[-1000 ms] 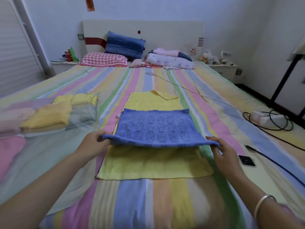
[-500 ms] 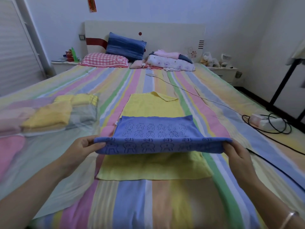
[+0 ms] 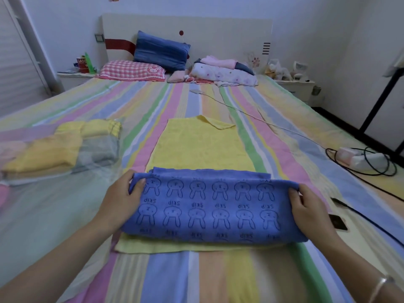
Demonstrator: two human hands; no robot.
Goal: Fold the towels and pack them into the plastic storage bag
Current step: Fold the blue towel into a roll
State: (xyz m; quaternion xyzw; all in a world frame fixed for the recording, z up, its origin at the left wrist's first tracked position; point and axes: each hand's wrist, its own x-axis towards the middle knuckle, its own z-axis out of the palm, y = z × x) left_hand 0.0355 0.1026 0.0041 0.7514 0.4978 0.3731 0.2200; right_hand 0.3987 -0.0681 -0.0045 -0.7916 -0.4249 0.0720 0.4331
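head view, and nearest the lens a silver bracelet (image 3: pixel 381 285) sits on the right wrist, above the striped bedsheet (image 3: pixel 207 276). both hands are on the blue rabbit-print towel (image 3: pixel 209 211): the left hand (image 3: pixel 119 206) grips its left end, thumb over the top edge, and the right hand (image 3: pixel 306 206) has its fingers curled round the right end. the towel is doubled over and lies across the near part of a yellow towel (image 3: pixel 201 147), which is spread flat on the bed with its far corner turned over. just right of the right hand, a dark phone (image 3: pixel 337 221) and a black cable (image 3: pixel 371 221). off to the left, the clear plastic storage bag (image 3: pixel 56 189) holds folded towels (image 3: pixel 43 156), yellow and grey. further right, a power strip (image 3: pixel 360 158). at the far end, a pink checked pillow (image 3: pixel 131 71), a blue pillow (image 3: pixel 160 50) and the headboard (image 3: pixel 218 29).
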